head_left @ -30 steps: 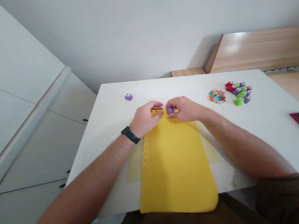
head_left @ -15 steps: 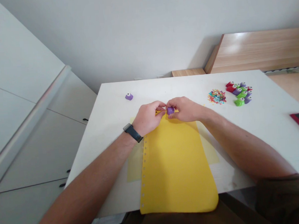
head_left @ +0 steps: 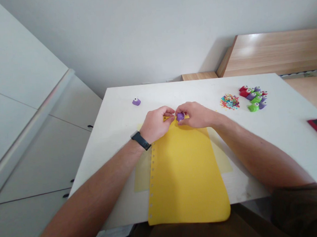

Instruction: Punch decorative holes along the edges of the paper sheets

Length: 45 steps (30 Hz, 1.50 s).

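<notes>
Purple punch (head_left: 180, 116) pinched by right hand (head_left: 183, 118) at sheet's (head_left: 189, 166) far edge; left fingertips (head_left: 173, 117) nearly together.

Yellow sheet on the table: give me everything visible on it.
The yellow sheet looks thin, matte and flexible, perhaps paper or foam. Small holes line its left edge; more marks show at the far edge. The near right corner is rounded. It lies over a paler sheet, its near end overhanging the table. The left hand and right hand, holding a purple object, meet its far edge.
</notes>
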Tool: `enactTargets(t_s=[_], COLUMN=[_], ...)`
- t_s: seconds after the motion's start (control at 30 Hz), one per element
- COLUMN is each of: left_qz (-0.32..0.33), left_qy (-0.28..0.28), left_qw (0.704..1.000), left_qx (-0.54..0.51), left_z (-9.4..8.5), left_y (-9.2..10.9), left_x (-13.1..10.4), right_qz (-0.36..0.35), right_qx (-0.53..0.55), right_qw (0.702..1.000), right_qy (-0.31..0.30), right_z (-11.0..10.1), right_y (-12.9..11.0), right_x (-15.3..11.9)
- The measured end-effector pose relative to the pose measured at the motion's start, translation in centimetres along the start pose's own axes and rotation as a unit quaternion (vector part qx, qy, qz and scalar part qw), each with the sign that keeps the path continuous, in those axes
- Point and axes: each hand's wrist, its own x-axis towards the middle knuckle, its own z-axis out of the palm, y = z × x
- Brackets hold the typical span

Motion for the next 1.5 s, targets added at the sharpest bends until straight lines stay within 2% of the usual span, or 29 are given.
enactTargets(t_s=[0.3, 0.57, 0.67, 0.87, 1.2, 1.5], left_qz=[-0.007, 0.003, 0.018, 0.077, 0.047, 0.07], left_qy=[-0.002, -0.049, -0.053, -0.028, -0.06, -0.063], left_qw=[1.0, 0.999, 0.998, 0.99, 0.993, 0.988], left_qx=[-0.005, -0.021, 0.001, 0.118, 0.087, 0.123], left_z=[0.1, -0.2, -0.3, -0.4, 0.4, 0.6], left_y=[-0.3, 0.0, 0.3, 0.7, 0.3, 0.1], left_x=[0.0, -0.1, 0.0, 0.0, -0.1, -0.2], right_qz=[-0.001, -0.015, -0.017, -0.017, -0.002, -0.009], right_qx=[0.0, -0.023, -0.021, -0.016, -0.042, -0.054], right_qw=[1.0, 1.0, 1.0, 1.0, 0.999, 0.998], right_qy=[0.007, 0.006, 0.005, -0.002, -0.009, -0.005], right_z=[0.5, 0.5, 0.4, 0.3, 0.4, 0.6], right_y=[0.3, 0.0, -0.1, -0.4, -0.6, -0.5], right_x=[0.1, -0.1, -0.1, 0.0, 0.0, 0.0])
